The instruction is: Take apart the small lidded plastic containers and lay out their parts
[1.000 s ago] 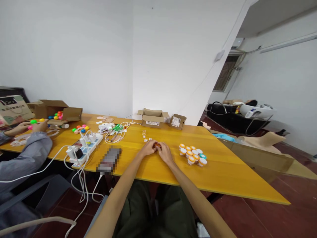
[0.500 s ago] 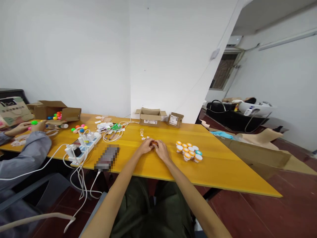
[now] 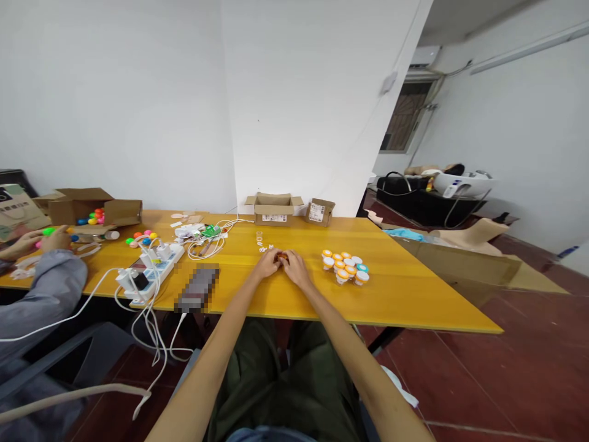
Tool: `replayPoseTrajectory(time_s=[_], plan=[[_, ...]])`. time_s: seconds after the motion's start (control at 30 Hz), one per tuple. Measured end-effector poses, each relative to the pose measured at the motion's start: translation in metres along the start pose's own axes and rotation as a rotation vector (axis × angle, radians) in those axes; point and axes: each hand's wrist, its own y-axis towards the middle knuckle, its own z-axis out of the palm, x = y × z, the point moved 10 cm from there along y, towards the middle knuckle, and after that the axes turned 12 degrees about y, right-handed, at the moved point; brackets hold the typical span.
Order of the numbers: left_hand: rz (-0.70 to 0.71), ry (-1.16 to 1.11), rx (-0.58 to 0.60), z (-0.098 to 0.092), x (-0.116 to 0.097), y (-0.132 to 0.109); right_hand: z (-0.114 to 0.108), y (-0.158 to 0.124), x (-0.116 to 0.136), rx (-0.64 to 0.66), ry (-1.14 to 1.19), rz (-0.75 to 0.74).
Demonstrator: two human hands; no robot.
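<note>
My left hand and my right hand meet over the wooden table, fingers curled inward. Between their fingertips is a small brown-orange piece, mostly covered by the fingers; its kind cannot be made out. Just beyond my left hand lie small white pieces, with a few small clear pieces behind them. To the right of my right hand stands a cluster of small white-and-orange round-topped items, one with a teal rim.
Two cardboard boxes, an open one and a smaller one, stand by the wall. Left are a phone, a power strip with tangled cables, and several colourful balls. Further left, another person's hands handle bright pieces.
The camera view has shifted slightly, so the table sits a little higher and further left. My hands stay together around the small piece, with little visible change.
</note>
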Motion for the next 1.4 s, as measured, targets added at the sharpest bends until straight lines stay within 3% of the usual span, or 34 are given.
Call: replayPoseTrajectory(time_s=[0.67, 1.0, 1.27, 1.4], plan=[[-0.088, -0.325, 0.015, 0.005, 0.006, 0.005, -0.008, -0.002, 0.005, -0.023, 0.027, 0.001], [-0.117, -0.363, 0.028, 0.008, 0.007, 0.006, -0.012, -0.005, 0.010, -0.018, 0.018, 0.001], [-0.100, -0.327, 0.006, 0.006, 0.007, 0.005, -0.032, -0.007, 0.017, -0.174, 0.086, -0.024], [-0.108, -0.288, 0.005, 0.006, 0.008, 0.004, -0.036, -0.007, 0.000, -0.247, 0.060, 0.035]])
